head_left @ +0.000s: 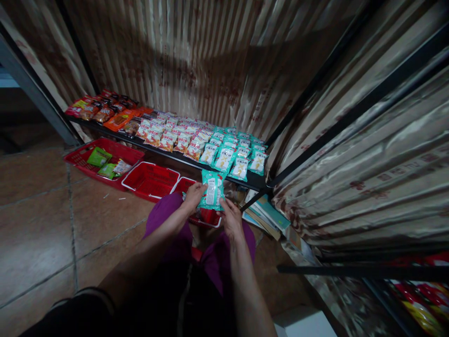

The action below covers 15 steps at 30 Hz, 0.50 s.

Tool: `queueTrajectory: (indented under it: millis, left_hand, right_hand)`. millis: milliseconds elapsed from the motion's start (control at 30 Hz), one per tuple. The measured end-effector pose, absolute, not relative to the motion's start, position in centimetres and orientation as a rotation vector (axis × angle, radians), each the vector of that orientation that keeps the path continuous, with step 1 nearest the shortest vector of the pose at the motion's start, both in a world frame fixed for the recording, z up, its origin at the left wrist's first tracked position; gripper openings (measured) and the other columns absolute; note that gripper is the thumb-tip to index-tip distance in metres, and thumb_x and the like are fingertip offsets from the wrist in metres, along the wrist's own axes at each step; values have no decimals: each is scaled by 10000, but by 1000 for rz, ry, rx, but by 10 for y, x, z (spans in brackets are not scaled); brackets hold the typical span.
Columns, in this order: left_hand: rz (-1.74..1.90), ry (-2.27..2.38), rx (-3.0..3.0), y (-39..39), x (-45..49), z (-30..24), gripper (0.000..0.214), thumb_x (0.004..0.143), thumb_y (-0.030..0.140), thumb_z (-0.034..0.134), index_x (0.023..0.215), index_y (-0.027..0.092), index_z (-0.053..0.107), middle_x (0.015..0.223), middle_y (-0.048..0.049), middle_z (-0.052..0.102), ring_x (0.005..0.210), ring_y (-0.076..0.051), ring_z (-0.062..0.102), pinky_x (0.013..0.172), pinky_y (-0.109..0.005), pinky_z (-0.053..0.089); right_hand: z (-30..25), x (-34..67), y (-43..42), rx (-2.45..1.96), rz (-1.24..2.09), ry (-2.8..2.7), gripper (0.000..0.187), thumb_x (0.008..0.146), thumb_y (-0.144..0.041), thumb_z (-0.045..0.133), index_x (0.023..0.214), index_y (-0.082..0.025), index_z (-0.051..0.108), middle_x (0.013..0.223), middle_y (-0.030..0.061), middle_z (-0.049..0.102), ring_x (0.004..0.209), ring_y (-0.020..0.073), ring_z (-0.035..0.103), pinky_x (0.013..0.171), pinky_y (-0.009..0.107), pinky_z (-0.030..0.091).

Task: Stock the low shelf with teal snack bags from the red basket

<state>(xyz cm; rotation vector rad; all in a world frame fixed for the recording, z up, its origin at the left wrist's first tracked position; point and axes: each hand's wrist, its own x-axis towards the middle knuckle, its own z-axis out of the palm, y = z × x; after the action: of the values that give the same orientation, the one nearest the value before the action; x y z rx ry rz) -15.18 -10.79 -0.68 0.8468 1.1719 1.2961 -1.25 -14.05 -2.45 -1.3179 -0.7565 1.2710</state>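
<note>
Between my two hands is a teal snack packet (pixel 211 191) with a pale printed panel facing up. My left hand (pixel 194 196) is closed on its left edge, thumb on top. Its lower right corner is pinched by my right hand (pixel 231 216). Just beyond, similar teal packets (pixel 224 158) with white fronts lie in rows at the right end of a low black shelf (pixel 254 178). A red basket (pixel 210 216) sits under my hands, partly hidden by them and the packet.
White-and-orange snack bags (pixel 168 139) and red and orange packets (pixel 105 112) fill the shelf leftward. A red basket (pixel 150 180) and another red basket (pixel 82 168) holding green packets (pixel 99 157) stand on the floor. Books (pixel 270 211) lie by the black shelf post (pixel 256 199).
</note>
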Motion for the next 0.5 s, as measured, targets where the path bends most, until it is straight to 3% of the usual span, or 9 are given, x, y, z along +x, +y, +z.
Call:
queueTrajectory:
  millis: [300, 500]
  left_hand:
    - [1211, 1209, 954, -94, -159, -4, 320, 656, 472, 671, 650, 168, 571, 597, 31, 539, 563, -101, 483, 550, -212, 374]
    - [1278, 1353, 947, -92, -148, -15, 172, 695, 279, 673, 806, 170, 601, 769, -24, 636, 714, -140, 583, 669, -238, 438]
  right_hand:
    - [-25, -18, -137, -1286, 1201, -732, 517, 537, -485, 784, 952, -184, 721, 872, 22, 724, 672, 133, 617, 523, 210, 480]
    - [-41, -10, -132, -1401, 1094, -762, 613, 581, -527, 726, 1075, -166, 684, 946, 53, 721, 753, 183, 642, 600, 270, 513]
